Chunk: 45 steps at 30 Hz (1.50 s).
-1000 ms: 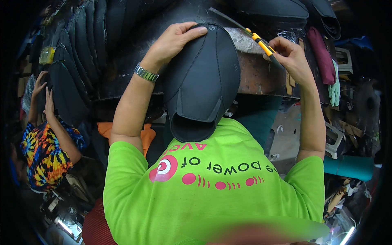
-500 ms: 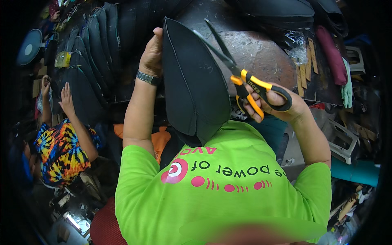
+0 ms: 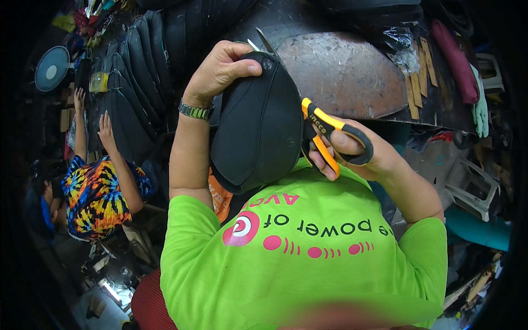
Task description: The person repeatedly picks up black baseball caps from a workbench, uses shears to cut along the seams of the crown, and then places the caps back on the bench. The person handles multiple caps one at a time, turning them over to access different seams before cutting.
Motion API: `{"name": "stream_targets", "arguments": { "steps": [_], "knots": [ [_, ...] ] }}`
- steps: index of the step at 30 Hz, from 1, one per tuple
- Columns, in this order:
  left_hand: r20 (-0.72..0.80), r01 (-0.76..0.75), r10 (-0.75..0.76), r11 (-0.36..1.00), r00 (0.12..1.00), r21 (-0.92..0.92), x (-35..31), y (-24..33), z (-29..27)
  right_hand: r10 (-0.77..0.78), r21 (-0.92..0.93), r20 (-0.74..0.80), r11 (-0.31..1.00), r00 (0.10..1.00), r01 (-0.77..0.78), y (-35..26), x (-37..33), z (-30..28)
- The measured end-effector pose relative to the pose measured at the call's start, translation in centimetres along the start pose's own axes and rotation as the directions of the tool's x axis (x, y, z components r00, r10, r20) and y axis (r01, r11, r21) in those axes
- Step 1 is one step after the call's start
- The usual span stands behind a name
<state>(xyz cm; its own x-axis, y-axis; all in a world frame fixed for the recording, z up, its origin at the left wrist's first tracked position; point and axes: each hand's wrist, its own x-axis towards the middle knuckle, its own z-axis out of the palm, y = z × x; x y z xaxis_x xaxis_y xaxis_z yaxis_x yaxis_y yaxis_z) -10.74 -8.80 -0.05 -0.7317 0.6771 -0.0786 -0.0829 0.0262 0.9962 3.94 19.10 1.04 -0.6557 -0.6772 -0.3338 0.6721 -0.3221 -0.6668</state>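
Observation:
My left hand (image 3: pixel 223 71) is closed on the upper end of a black stitched cover (image 3: pixel 250 124), its thumb pressed on the face near the top seam. The cover hangs in front of my chest, its wide rounded end downward. In my right hand (image 3: pixel 352 148) are scissors (image 3: pixel 326 122) with yellow-and-black handles, the fingers through the loops. Their blades run behind the cover, which hides most of them. The two tips show slightly apart above its top edge, close to my left fingers. Whether they touch the material I cannot tell.
Ahead is a dark table with a worn brown board (image 3: pixel 341 77), wooden strips (image 3: pixel 413 96) and a maroon roll (image 3: pixel 454 60). Similar black pieces (image 3: pixel 129 82) stand in a row at the left. A person in a tie-dye shirt (image 3: pixel 104 192) is at the left, both hands raised.
The cover has turned and tipped, and my left hand now holds its top with the thumb in front. The scissors have moved left, from beside the cover to behind it.

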Motion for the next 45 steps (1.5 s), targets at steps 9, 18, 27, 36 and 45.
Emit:
{"name": "stream_targets", "arguments": {
  "steps": [9,18,27,36,45],
  "knots": [
    [0.046,0.011,-0.006,0.993,0.999,-0.114,-0.5,-2.6,2.7,-0.126,-0.234,-0.31,0.971,0.942,0.052,0.5,-2.1,-4.3],
    [-0.088,0.135,-0.124,0.982,0.988,0.129,-1.5,-1.4,5.5,-0.717,-0.961,0.109,-0.252,0.689,-0.111,-2.6,-6.0,-6.8],
    [-0.101,0.243,-0.226,0.945,0.969,0.221,-1.2,-0.9,6.7,-0.678,-0.879,0.244,-0.456,0.693,-0.137,-3.6,-6.1,-6.6],
    [-0.082,0.189,-0.176,0.963,0.981,0.191,-2.7,-1.1,6.6,-0.595,-0.996,0.059,-0.092,0.801,0.005,-2.5,-6.1,-6.8],
    [0.065,-0.312,0.357,0.697,0.932,0.646,-5.7,0.4,8.6,-0.367,-0.756,-0.307,0.655,0.878,0.009,-1.9,-6.8,-7.3]
  ]
}}
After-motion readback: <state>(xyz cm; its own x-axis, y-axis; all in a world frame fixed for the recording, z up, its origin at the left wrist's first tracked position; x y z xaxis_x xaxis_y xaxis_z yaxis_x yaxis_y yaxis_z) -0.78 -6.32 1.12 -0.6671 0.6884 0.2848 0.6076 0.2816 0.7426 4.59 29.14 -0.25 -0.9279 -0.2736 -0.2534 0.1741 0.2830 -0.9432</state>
